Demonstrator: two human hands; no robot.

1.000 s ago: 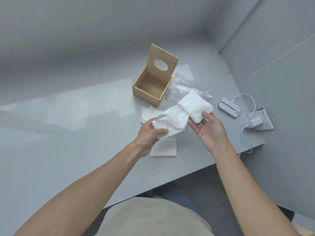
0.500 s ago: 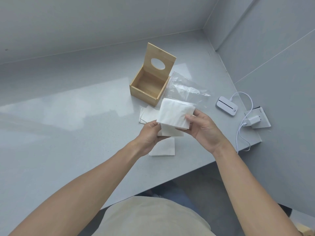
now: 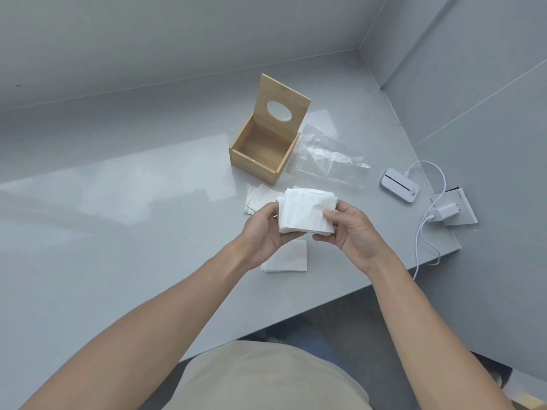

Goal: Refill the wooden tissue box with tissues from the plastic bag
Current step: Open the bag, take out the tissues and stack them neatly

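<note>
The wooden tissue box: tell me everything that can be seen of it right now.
The wooden tissue box is a light, bamboo-looking, square box standing upright on the grey countertop. Its hinged lid is swung open, standing up at the far side, with an oval dispensing hole. The inside looks empty. The clear plastic bag lies flat against its right side, and loose tissues lie just in front. Neither hand touches it.

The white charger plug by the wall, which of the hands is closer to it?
Right. The right hand is closer to the charger plug, on the same side. The left hand is farther away, across the tissue stack both hold.
</note>
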